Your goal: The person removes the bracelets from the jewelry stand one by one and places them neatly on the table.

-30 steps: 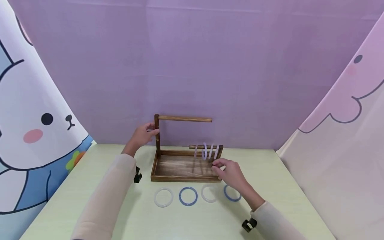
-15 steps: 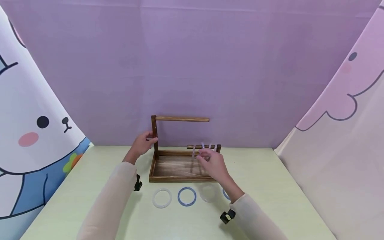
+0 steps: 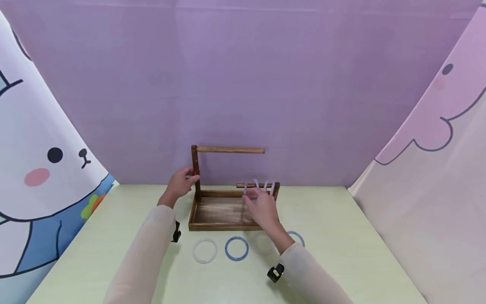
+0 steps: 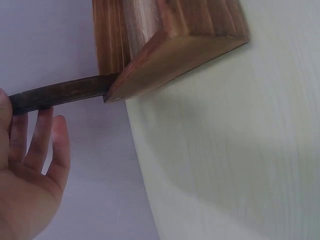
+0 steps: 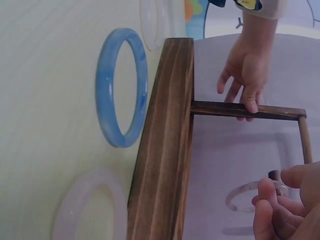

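My left hand [image 3: 180, 184] grips the tall post of a brown wooden bangle rack [image 3: 228, 226], with the thumb in front and the fingers behind, as the left wrist view confirms. At the rack's short lower bar, my right hand [image 3: 263, 207] has its thumb and index fingertips around a pale translucent bangle [image 5: 242, 196], close to the bar's free end. Several other pale bangles [image 3: 272, 188] hang on that bar towards the right upright, partly hidden by the hand. The long upper bar [image 3: 231, 150] bears nothing.
In front of the rack lie a white bangle [image 3: 205, 251], a blue bangle [image 3: 236, 248], a pale pinkish bangle [image 5: 90, 205], and another blue bangle [image 3: 297, 236] partly behind the right forearm. A purple cloth [image 3: 243, 93] hangs close behind the rack.
My right hand has moved left along the lower bar, from the right upright to the leftmost bangle. The left hand has slid slightly down the post.
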Available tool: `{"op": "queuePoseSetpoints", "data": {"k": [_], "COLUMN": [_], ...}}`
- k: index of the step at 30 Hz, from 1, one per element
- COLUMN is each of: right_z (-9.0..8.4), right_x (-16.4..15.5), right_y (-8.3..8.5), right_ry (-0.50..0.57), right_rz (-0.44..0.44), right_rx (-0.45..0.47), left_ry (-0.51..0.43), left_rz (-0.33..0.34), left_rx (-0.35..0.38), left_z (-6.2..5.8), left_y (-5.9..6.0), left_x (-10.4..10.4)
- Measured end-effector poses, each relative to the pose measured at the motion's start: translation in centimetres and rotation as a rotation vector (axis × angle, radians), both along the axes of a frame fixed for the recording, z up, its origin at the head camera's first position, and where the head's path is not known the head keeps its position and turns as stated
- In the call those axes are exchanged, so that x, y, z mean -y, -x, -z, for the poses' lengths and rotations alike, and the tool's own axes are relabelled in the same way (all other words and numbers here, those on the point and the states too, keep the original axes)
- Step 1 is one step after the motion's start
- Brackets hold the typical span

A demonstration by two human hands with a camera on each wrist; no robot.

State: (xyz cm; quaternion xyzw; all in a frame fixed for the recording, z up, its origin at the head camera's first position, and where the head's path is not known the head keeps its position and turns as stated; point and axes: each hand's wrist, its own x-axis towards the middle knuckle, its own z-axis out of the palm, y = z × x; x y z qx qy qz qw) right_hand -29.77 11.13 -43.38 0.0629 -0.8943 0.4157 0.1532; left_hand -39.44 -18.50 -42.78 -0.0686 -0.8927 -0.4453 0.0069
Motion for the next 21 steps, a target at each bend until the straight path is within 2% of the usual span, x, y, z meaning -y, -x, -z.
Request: {"op": "queuePoseSetpoints", "data": {"k": [4,12,21], "right_z": [0.49,0.83,0.73], "right_x": [0.47,0.95,0.7], "right_y": [0.16,0.59,0.89], "right_ry": [-0.026,-0.075,-0.063], "right_rz": [0.027,0.074,0.07], "right_rx": [0.029,-0.051,-0.059], "left_ry": [0.017,0.055,0.046], "left_rz": [0.0,0.015,-0.003], "left_rx": [0.001,-0.019,-0.063], "left_z": [0.21,0.2,-0.02], "left_y": [0.01,0.04,0.23], "left_x": [-0.14,-0.4,-0.92]}}
